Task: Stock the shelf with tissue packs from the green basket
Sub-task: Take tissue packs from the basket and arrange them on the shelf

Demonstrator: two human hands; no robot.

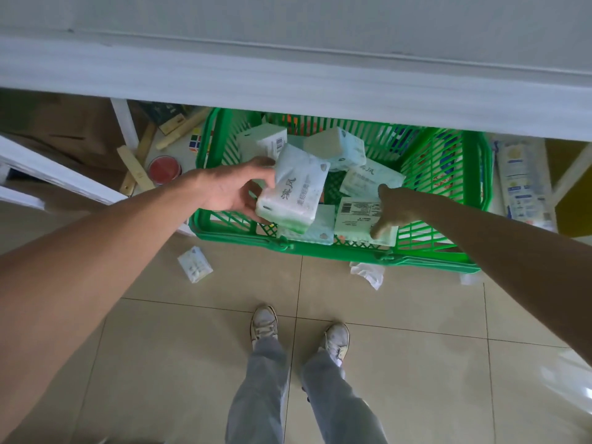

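A green plastic basket (333, 251) stands on the tiled floor under a white shelf edge (288, 88). Several pale green tissue packs lie inside it. My left hand (237, 187) grips one tissue pack (293, 190) by its left side and holds it tilted above the basket. My right hand (394, 209) reaches down into the basket; its fingers rest on a pack with a barcode label (355, 216), thumb and fingers spread around its right edge. Whether it has closed on that pack I cannot tell.
A small tissue packet (194, 264) and a crumpled wrapper (368, 272) lie on the floor in front of the basket. Wooden sticks (137, 168), a red lid (165, 169) and a puzzle cube (196, 143) sit at the left. Stacked packs (522, 181) lie right of the basket.
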